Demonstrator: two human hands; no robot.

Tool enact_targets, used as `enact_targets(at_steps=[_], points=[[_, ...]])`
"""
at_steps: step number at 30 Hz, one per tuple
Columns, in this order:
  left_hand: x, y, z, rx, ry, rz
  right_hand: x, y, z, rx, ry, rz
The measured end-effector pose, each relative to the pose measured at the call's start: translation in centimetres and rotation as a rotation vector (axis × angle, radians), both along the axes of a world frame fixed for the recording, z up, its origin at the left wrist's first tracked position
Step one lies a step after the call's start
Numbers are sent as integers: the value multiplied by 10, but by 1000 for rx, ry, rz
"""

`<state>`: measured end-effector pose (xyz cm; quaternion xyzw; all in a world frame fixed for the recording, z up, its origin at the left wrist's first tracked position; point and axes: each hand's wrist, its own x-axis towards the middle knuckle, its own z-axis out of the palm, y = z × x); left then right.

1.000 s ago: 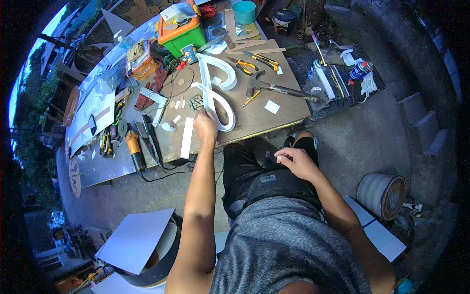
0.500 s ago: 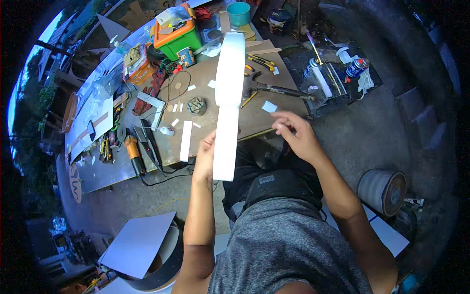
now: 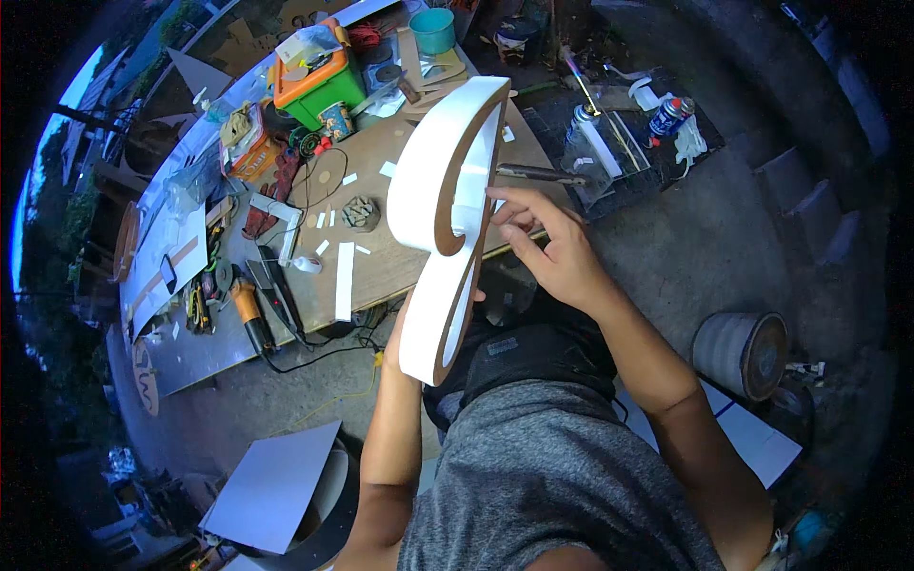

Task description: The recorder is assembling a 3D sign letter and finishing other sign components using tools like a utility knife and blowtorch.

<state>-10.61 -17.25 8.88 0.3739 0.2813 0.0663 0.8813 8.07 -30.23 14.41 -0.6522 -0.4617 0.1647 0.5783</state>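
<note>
Trainee: Identify the workpiece and give its location.

Supervisor: A white curved form [image 3: 424,190] with a brown edge face. It is held up in front of the body, near the front edge of the worktop [image 3: 381,271]. It is tilted, with the brown face turned toward the right.

Trainee: State the condition of both hands.

Supervisor: The left hand [image 3: 396,328] grasps the lower part of the white curved form from its left side. The form hides most of the fingers, so their exact placement cannot be told. The right hand [image 3: 552,247] grips nothing. Its fingers are loosely bent, with the fingertips at the form's right edge; contact cannot be confirmed.

Trainee: Which step is in hand?

Supervisor: By judgement, holding the piece up for a check of its edge face, or for a two-handed hold.

Trainee: What does the next move call for?

Supervisor: Probably a firm left grasp below and light right-hand support above. Do not squeeze the band; it could flex. If setting the form down, avoid the white strip [image 3: 345,281] and the hammer handle [image 3: 538,173] on the worktop.
</note>
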Motion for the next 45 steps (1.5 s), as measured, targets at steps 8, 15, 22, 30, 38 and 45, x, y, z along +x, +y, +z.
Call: enact_targets(at_steps=[8, 15, 22, 30, 38, 45], points=[[0, -3, -8, 151, -104, -5, -4, -3, 6, 93, -78, -30], [-9, 2, -8, 673, -65, -91, 7, -1, -7, 138, -263, -103], [-11, 5, 20, 1054, 27, -92, 11, -9, 0, 109, -234, 22], [-4, -12, 24, 944, -77, -121, 1, -10, 3, 172, -103, 61], [-8, -29, 9, 516, -246, -190, -6, -15, -21, 314, 171, -22], [-3, -42, 4, 513, -340, -101, 10, -7, -56, 553, 789, 296]])
